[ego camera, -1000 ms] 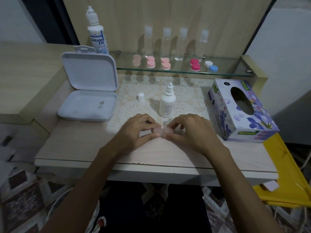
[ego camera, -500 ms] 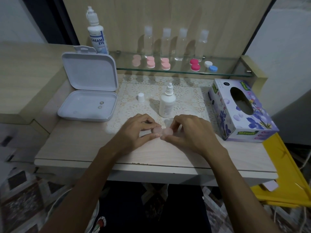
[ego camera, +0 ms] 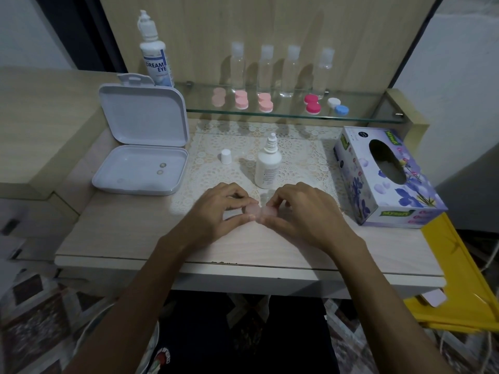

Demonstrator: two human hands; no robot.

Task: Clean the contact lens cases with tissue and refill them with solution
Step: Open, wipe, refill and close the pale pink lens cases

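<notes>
Both hands, left hand and right hand, pinch one pink lens case. The solution bottle stands uncapped; five shelf cases apparently wait.

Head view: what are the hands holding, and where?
A pale pink contact lens case: left hand pinches its left cup, right hand its right cup.
</notes>
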